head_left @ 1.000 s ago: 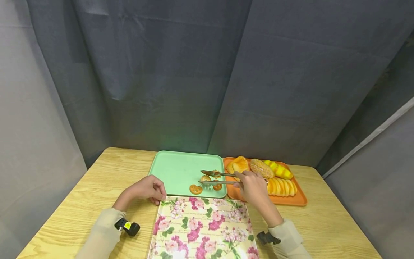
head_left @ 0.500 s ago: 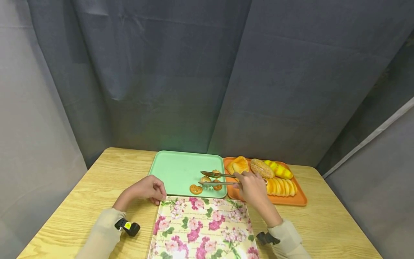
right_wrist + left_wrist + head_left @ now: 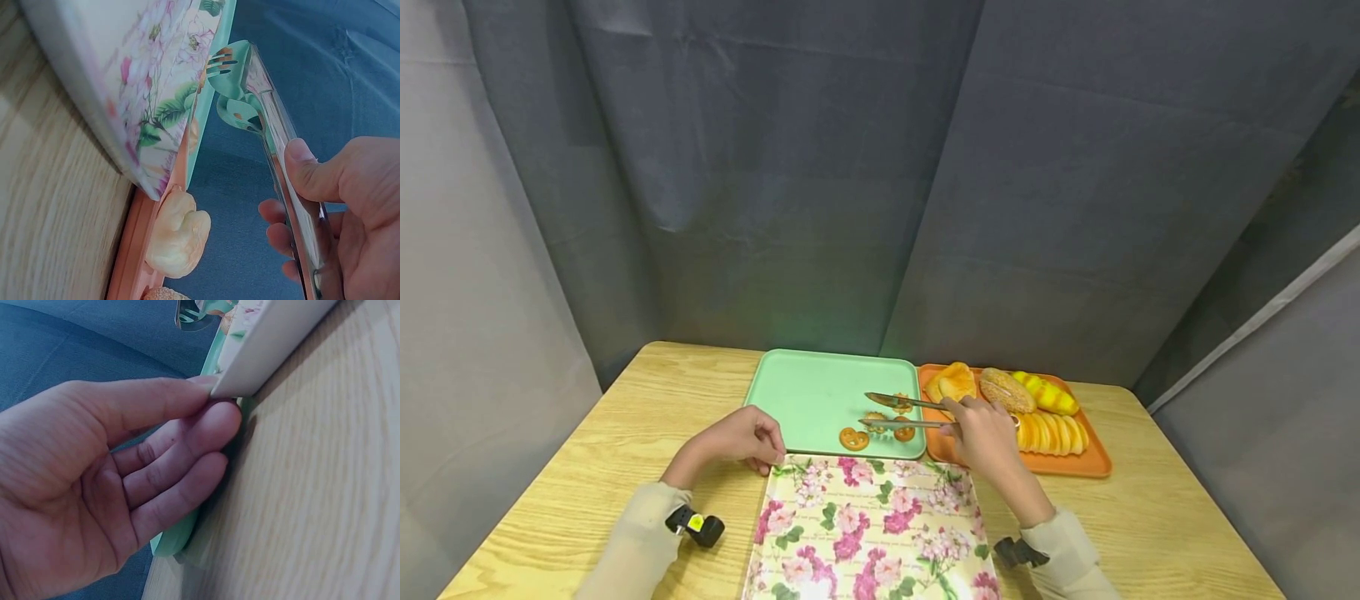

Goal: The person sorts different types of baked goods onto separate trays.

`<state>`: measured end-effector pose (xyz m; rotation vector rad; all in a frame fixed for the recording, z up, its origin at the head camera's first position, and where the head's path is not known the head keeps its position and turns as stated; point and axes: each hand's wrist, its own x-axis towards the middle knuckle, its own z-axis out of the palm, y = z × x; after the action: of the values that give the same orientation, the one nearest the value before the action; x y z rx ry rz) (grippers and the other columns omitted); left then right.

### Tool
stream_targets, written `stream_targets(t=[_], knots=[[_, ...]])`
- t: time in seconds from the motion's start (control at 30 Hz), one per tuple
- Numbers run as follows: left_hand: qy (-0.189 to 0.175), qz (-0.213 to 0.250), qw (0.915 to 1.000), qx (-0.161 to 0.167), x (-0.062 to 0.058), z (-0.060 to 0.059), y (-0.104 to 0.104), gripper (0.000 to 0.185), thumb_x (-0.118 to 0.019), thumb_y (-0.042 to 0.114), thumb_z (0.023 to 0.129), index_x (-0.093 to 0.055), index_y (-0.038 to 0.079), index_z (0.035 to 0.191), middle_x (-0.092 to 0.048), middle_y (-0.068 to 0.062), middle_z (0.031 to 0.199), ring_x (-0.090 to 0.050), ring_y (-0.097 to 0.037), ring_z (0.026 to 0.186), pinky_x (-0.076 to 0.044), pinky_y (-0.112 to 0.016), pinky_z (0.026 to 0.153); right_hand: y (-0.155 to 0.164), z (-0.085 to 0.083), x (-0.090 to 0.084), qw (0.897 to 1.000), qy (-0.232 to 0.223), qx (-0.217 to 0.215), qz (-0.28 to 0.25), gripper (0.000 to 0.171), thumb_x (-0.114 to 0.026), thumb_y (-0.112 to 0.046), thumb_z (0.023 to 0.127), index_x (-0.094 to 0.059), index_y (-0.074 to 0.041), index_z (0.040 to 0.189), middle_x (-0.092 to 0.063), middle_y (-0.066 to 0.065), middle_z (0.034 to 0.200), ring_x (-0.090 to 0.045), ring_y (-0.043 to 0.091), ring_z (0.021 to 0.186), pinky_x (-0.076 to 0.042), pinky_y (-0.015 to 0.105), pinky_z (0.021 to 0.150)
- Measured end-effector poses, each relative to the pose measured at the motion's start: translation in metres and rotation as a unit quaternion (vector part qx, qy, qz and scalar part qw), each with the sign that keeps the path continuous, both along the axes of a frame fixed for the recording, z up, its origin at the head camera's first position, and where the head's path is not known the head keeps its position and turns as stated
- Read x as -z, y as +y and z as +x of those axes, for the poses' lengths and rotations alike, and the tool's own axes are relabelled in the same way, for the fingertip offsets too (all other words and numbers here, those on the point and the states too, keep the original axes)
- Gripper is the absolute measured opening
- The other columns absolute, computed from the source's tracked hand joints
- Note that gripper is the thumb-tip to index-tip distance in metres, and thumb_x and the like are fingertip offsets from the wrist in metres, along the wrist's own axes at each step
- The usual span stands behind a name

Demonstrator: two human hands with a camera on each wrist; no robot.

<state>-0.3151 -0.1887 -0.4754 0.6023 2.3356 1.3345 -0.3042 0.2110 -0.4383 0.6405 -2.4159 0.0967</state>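
My left hand [image 3: 756, 437] pinches the far left corner of a flower-patterned tray [image 3: 872, 517]; the left wrist view shows its thumb and fingertips on the pale edge. With my right hand [image 3: 988, 433] I grip metal serving tongs [image 3: 303, 219], thumb on one arm, fingers behind the other. The tongs' two arms are spread apart and reach left over the right part of a mint green tray [image 3: 797, 396]. Beneath and beside their tips lie a pretzel [image 3: 853, 439], a smaller round biscuit [image 3: 905, 433] and two scalloped biscuits, partly covered by the tongs.
An orange tray [image 3: 1103, 468] adjoins the green one on the right. On it are a sliced loaf [image 3: 1054, 434], a yellow striped bread [image 3: 1047, 393], a seeded roll [image 3: 1006, 388] and a folded bun [image 3: 957, 383]. Grey curtains [image 3: 790, 208] hang behind the wooden table [image 3: 1157, 517].
The tongs' tips dip slightly and then rise again, standing a little wider apart now. My left hand and the trays stay put.
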Motion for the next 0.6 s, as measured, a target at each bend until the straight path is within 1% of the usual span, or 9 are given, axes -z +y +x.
stream_targets(t=[0.3,0.43,0.53,0.6], knots=[[0.010,-0.006,0.9999,0.005,0.0013,-0.0008,-0.0011,0.008,-0.073,0.005,0.092,-0.076,-0.002,0.089,-0.075,-0.017,0.079,-0.069,-0.018,0.061,-0.059,-0.034,0.061,0.0024,-0.0019,-0.0009,1.000,0.000,-0.004,0.000,0.034,-0.090,-0.019,0.076,-0.077,-0.010,0.107,-0.070,0.007,0.076,-0.060,0.022,0.062,-0.034,0.029,0.052],[0.009,-0.006,0.9999,0.006,0.0019,-0.0011,-0.0013,0.009,-0.073,0.006,0.092,-0.076,-0.002,0.090,-0.075,-0.016,0.079,-0.069,-0.018,0.061,-0.059,-0.034,0.061,0.0045,-0.0017,-0.0025,1.000,-0.009,-0.008,-0.003,0.034,-0.090,-0.019,0.077,-0.076,-0.010,0.107,-0.069,0.007,0.076,-0.060,0.023,0.062,-0.040,0.032,0.052],[0.008,-0.005,0.9999,0.006,0.0023,-0.0012,-0.0015,0.009,-0.073,0.006,0.091,-0.076,-0.002,0.089,-0.075,-0.016,0.079,-0.070,-0.018,0.061,-0.060,-0.034,0.062,0.0058,-0.0005,-0.0049,1.000,-0.025,-0.011,-0.009,0.035,-0.090,-0.018,0.077,-0.076,-0.009,0.108,-0.068,0.007,0.077,-0.061,0.024,0.064,-0.045,0.034,0.054],[0.009,-0.005,0.9999,0.005,0.0024,-0.0010,-0.0017,0.009,-0.073,0.006,0.091,-0.076,-0.002,0.089,-0.075,-0.016,0.079,-0.070,-0.018,0.061,-0.060,-0.034,0.062,0.0062,0.0002,-0.0068,0.999,-0.037,-0.014,-0.011,0.036,-0.089,-0.019,0.077,-0.075,-0.008,0.108,-0.068,0.008,0.078,-0.060,0.024,0.063,-0.046,0.035,0.054]])
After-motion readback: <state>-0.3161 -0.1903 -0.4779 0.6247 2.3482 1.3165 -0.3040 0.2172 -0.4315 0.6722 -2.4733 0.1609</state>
